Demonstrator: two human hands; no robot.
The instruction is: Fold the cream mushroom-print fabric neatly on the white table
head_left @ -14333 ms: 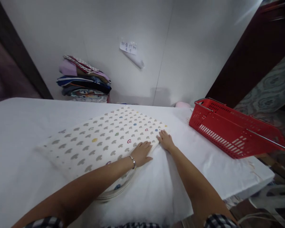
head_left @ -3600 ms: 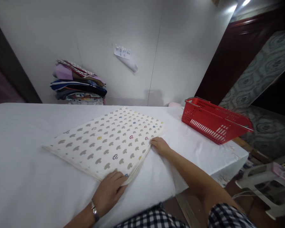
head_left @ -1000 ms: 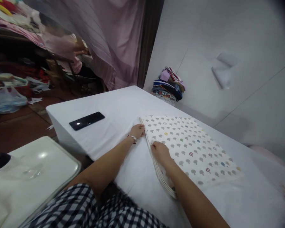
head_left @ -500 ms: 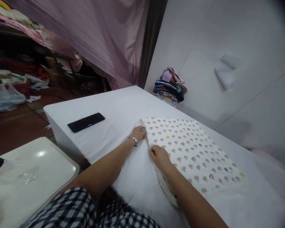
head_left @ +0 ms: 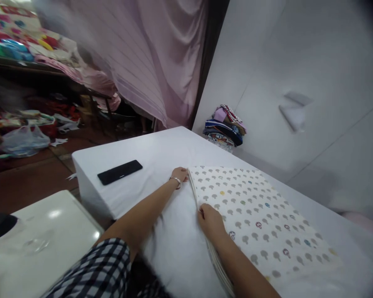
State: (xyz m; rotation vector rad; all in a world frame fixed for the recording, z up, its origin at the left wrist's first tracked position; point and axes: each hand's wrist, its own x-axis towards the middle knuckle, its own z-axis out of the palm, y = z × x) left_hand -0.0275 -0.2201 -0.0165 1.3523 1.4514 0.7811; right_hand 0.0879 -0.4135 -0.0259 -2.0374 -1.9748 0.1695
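Observation:
A folded white cloth printed with small grey and coloured mushroom shapes (head_left: 261, 219) lies flat on the white-covered table (head_left: 161, 149). My left hand (head_left: 180, 174), with a bracelet at the wrist, rests at the cloth's far left corner, fingers curled against its layered edge. My right hand (head_left: 209, 217) lies on the near left edge of the cloth, fingers bent over the stacked layers and pressing them. Whether either hand pinches the fabric or only touches it is hard to tell.
A black phone (head_left: 119, 171) lies on the table's left part. A stack of folded coloured clothes (head_left: 225, 124) sits at the far end by the white wall. A pink curtain (head_left: 149, 62) hangs behind. A white plastic stool (head_left: 43, 236) stands at the lower left.
Since 3.6 s ago my view swung left, and both hands moved to the cloth's left edge. Over the last second my right hand slid nearer along that edge; the left stayed at the corner.

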